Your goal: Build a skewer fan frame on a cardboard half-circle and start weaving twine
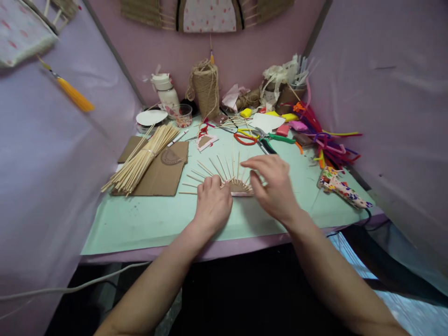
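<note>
The half-round cardboard piece (240, 188) lies on the green table cover (140, 224), directly in front of the person, straight edge toward the body. A pale strip (242, 194) lines that edge. Thin sticks (214, 165) radiate from the curved edge.

Status, left and upper arc: sticks are laid out from the near-horizontal position to the near-vertical one, with unequal spacing and visible gaps. Whether each stick is bonded cannot be determined.

Status, right arc: partly covered by the right hand (275, 182); a few sticks show, but the count cannot be confirmed. The layout is judged well advanced, with the right portion unverified.

Left hand: fingers bent, resting over the left part of the piece; whether it grips anything cannot be told. Right hand: thumb and fingers parted above the right part, with nothing visible between them.

Stock and tools: a tied stick bundle (143, 161) rests on a cardboard sheet (178, 163) to the left. Red-handled scissors (246, 140) and green-handled cutters (282, 138) lie beyond the piece; a patterned glue gun (345, 189) lies to the right.
</note>
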Tool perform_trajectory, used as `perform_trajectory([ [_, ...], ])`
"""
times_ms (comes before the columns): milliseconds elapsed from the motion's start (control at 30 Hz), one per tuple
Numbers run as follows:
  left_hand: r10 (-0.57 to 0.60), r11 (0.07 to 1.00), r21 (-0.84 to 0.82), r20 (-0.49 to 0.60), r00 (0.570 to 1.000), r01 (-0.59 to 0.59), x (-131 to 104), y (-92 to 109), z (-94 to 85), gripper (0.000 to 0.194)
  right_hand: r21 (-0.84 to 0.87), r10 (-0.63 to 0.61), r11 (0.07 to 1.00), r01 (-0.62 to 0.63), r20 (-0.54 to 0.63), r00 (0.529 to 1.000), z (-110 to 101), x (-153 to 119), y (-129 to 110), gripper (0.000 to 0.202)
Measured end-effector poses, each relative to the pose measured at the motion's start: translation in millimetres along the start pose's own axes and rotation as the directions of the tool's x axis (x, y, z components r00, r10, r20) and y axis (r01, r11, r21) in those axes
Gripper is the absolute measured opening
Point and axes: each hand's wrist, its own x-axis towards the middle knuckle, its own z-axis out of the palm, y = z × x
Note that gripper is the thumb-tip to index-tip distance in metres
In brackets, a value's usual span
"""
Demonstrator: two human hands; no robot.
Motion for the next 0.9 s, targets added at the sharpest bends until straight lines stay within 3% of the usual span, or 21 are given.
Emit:
perform_trajectory([
  [167,-0.016,0.999,-0.03,-0.008,1.0,0.016,-1,-2,0.9,0.036,-0.129,0.057,0.991,-0.031,0.208,0.976,33,5,2,0.029],
  [300,-0.018,0.998,-0.061,-0.027,0.999,0.017,-2,-4,2.8,0.036,-0.165,0.047,0.986,-0.001,0.277,0.96,44,6,6,0.022],
  [433,-0.007,0.994,-0.108,-0.137,0.991,-0.008,-8,-11,6.0,0.037,-0.142,0.042,0.99,-0.004,0.265,0.963,45,4,6,0.021],
  [633,-0.005,0.98,-0.187,-0.336,0.942,-0.062,-31,-30,7.5,0.031,-0.09,0.032,0.996,-0.012,0.217,0.976,46,-1,4,0.02],
  [900,-0.001,0.997,-0.07,-0.289,0.957,-0.021,-41,-34,15.0,0.034,-0.007,-0.076,0.997,0.079,0.206,0.976,48,-5,0,0.02],
])
